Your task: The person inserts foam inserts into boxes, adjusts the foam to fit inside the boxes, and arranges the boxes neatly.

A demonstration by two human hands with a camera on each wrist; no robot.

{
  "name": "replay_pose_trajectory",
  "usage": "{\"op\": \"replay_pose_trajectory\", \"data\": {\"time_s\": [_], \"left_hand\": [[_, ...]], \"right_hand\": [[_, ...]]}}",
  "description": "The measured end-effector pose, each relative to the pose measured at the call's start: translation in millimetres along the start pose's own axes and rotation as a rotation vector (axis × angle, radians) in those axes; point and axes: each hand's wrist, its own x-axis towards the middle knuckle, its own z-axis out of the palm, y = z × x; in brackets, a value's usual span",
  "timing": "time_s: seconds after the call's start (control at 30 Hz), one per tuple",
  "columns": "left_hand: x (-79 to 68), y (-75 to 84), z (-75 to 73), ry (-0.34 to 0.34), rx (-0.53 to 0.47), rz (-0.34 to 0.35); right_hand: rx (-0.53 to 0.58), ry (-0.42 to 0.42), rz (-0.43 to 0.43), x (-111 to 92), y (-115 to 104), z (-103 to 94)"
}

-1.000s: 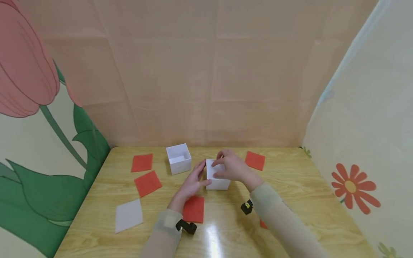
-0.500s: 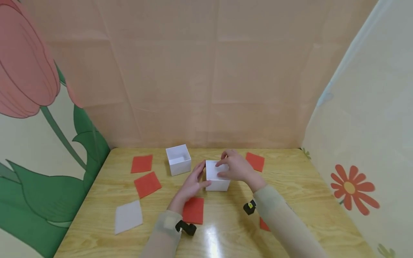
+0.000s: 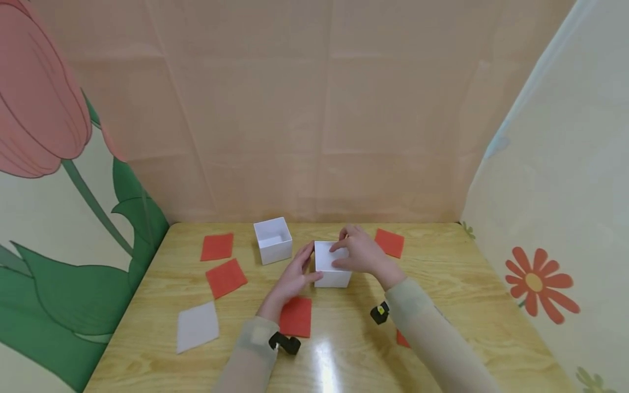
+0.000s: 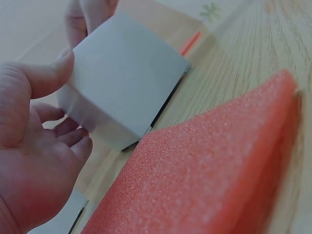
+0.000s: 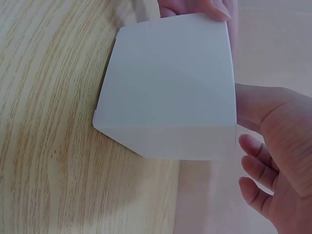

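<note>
A white cardboard box (image 3: 332,279) stands on the table between both hands. My left hand (image 3: 293,278) holds its left side, the thumb at the near edge and the fingers along the side face. From the right, my right hand (image 3: 362,254) reaches over the top of the box, index finger and thumb spread apart on the white surface, the other fingers bent. In the right wrist view, the box (image 5: 168,73) hides the tip of my right thumb. Whether its top is a lid or an opening, I cannot tell.
Another white box (image 3: 275,252), open at the top, stands to the back left. Several red foam squares (image 3: 226,278) lie about the wooden table (image 3: 344,349), one close by my left wrist. A white square sheet (image 3: 197,327) lies at the front left.
The right hand's index finger and thumb have shifted slightly to the right over the top of the box. The left hand and the box look the same.
</note>
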Motion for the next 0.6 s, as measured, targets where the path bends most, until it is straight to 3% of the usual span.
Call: {"op": "replay_pose_trajectory", "data": {"time_s": [0.6], "left_hand": [[-0.1,1.4,0.8,-0.006,-0.008,-0.003]], "right_hand": [[0.045,0.008,0.037,-4.8,3.5,0.9]]}}
